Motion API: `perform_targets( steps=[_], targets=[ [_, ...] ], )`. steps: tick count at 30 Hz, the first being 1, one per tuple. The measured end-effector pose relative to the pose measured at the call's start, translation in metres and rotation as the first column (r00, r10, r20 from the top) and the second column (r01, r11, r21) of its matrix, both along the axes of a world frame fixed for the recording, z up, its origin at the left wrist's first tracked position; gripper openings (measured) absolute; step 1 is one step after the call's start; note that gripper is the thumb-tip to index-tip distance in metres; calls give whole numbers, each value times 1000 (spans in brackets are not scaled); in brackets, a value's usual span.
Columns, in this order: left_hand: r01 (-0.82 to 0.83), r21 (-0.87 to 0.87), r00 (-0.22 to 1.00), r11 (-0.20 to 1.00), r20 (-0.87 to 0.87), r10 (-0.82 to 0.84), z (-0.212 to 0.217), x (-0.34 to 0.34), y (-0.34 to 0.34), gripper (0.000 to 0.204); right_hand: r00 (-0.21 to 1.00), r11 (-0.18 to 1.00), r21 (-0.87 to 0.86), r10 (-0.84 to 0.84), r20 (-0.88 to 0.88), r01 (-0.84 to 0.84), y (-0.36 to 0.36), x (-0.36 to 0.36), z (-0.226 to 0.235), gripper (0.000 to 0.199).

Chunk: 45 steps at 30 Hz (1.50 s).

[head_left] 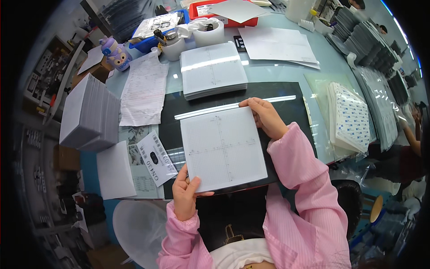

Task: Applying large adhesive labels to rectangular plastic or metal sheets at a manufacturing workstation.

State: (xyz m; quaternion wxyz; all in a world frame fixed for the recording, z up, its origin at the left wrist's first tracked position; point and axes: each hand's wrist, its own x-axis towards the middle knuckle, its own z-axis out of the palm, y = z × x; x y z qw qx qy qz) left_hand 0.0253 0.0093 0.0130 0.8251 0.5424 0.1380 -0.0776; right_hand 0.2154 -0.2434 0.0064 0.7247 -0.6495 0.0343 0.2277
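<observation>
A square white panel [225, 152] printed with a fine grid and two crossed axes is held slightly tilted over the black mat [289, 107]. My left hand [186, 193] grips its lower left corner, thumb on top. At its upper right corner my right hand [265, 117] pinches the edge, with the fingertips partly hidden behind it. Just beyond lies a neat stack of similar grid panels [211, 67]. A white printed card [156, 158] with a dark oval hole rests left of the held panel.
Tall stacks of panels [87, 112] stand at the left, beside a handwritten sheet [144, 92]. Farther back are a purple bottle [116, 54], a blue tray [186, 17], a red tray [193, 10] and white tape rolls [209, 36]. Bagged sheets [351, 119] lie at the right.
</observation>
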Motion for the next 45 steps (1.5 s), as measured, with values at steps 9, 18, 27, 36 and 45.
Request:
perform_targets(
  steps=[9,18,27,36,45],
  targets=[
    [4,-13,1000,1000,8,-4,-2,-3,0,50,1000,999,-33,-28,-2,28,2,0,5,32],
    [-1,-9,999,1000,33,1,-5,-5,-1,52,1000,998,-65,-4,15,5,3,-3,3,28],
    [79,-61,996,995,41,-76,-5,-5,3,44,980,994,11,-112,162,112,-11,9,-17,21],
    [117,-5,993,993,15,-117,-5,-8,5,30,944,969,53,-246,220,240,-23,20,-22,22],
    [33,79,999,996,-13,-33,-2,-6,-7,20,948,973,53,-230,222,223,-24,20,-21,20]
  ],
)
